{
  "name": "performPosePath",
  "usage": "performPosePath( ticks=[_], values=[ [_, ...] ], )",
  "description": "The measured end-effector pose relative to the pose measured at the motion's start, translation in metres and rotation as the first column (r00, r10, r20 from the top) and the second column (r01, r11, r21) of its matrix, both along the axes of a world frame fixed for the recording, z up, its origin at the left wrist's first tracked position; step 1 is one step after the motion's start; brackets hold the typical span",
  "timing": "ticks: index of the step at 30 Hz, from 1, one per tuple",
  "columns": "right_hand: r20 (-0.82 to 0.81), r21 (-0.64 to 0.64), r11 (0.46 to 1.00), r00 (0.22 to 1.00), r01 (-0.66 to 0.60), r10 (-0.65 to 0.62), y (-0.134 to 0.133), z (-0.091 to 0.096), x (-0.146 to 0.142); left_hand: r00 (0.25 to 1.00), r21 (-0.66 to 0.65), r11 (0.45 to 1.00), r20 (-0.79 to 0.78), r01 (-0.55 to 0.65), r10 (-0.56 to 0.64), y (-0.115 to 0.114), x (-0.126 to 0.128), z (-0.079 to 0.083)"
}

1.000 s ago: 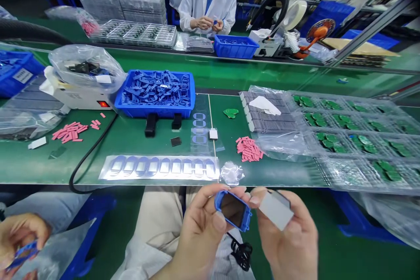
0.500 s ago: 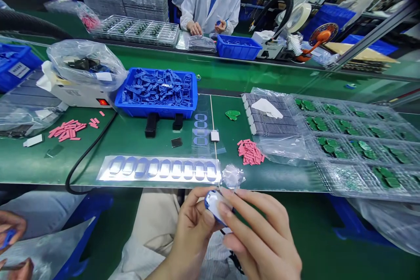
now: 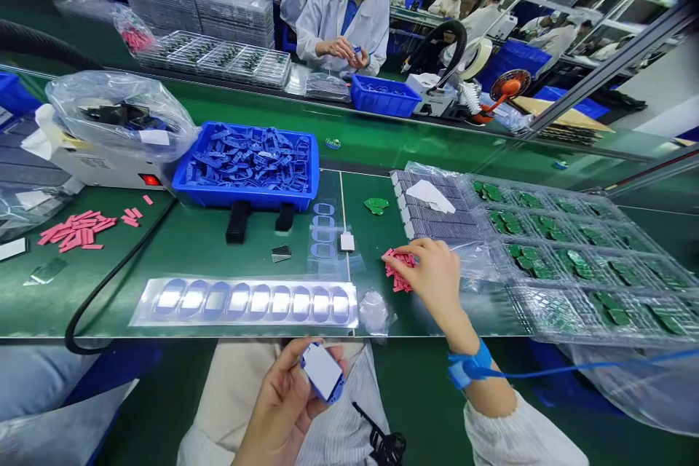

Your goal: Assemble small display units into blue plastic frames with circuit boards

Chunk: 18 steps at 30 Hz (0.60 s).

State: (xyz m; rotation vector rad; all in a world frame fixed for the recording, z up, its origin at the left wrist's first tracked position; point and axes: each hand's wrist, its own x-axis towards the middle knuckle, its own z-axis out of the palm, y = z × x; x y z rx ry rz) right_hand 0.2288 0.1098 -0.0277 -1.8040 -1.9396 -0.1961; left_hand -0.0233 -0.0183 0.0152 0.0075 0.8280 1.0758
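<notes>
Green workbench ahead, left hand clasped white-faced blue case, right hand nearly closed over pink strips, hold unclear

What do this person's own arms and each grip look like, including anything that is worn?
The left grip and right grip are human hands, without gloves. The right arm wears a blue wristband with a thin blue cord, then a white sleeve.

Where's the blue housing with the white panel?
Head view, bottom centre: the blue housing is in the left hand, lower in frame than the green bench.
</notes>
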Motion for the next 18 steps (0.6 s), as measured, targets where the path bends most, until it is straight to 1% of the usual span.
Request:
performPosePath(
  ticks=[4,9,11,13,14,15,16,17,18],
  values=[
    [0.109,-0.034,0.999,0.994,0.005,-0.002,0.005,-0.001,-0.012,1.000,-0.012,1.000,-0.010,0.004,-0.004,0.000,0.001,0.005],
    [0.163,-0.034,0.995,0.982,-0.089,0.093,0.007,0.003,-0.018,0.997,-0.031,0.999,-0.063,0.037,-0.039,0.002,-0.002,0.014],
    [0.153,-0.002,0.993,0.982,-0.116,0.115,0.004,0.009,-0.020,0.997,-0.028,0.999,-0.060,0.040,-0.041,0.003,-0.003,0.014],
    [0.130,0.060,0.991,0.986,-0.117,0.109,-0.005,0.021,-0.025,0.999,-0.008,0.999,-0.033,0.039,-0.039,0.003,-0.005,0.013],
    [0.095,0.093,0.987,0.988,-0.134,0.125,-0.013,0.030,-0.029,0.999,0.011,0.999,-0.010,0.044,-0.044,0.002,-0.006,0.011],
    [0.032,0.120,0.977,0.984,-0.175,0.173,-0.022,0.038,-0.034,0.998,0.035,0.998,0.018,0.051,-0.052,0.002,-0.006,0.009],
    [-0.041,0.139,0.960,0.967,-0.243,0.250,-0.033,0.048,-0.040,0.997,0.066,0.996,0.050,0.060,-0.063,0.001,-0.006,0.007],
    [-0.201,0.158,0.912,0.892,-0.378,0.405,-0.044,0.056,-0.046,0.994,0.098,0.993,0.083,0.063,-0.071,0.000,-0.005,0.005],
    [-0.317,0.172,0.846,0.785,-0.504,0.532,-0.055,0.064,-0.053,0.991,0.127,0.990,0.113,0.060,-0.075,0.000,-0.004,0.004]
  ],
)
